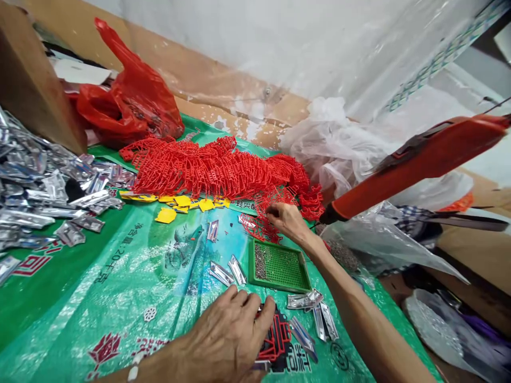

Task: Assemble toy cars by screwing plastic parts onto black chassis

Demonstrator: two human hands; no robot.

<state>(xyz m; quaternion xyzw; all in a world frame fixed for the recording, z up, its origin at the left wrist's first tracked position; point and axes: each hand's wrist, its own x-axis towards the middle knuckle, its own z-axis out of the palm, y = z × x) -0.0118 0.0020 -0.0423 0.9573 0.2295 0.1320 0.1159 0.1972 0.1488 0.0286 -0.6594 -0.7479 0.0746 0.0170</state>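
My left hand (235, 330) lies palm down with bent fingers at the edge of a black block (280, 361). A red plastic frame (275, 338) sits on this block, partly hidden by the hand. My right hand (288, 219) reaches forward to the near right side of a heap of red plastic frames (207, 167). Its fingers are closed on a red frame there, though the fingertips are partly hidden. Between the hands stands a green tray (281, 289) with small metal screws (260, 261) at its left side. Shiny metal plates (328, 322) lie right of the block.
A red electric screwdriver (415, 165) hangs at the right above my forearm. Many metal plates (43, 186) are piled at the left. Yellow pieces (182, 202) lie before the red heap. A red plastic bag (136, 96) and clear plastic bags (331, 138) stand behind.
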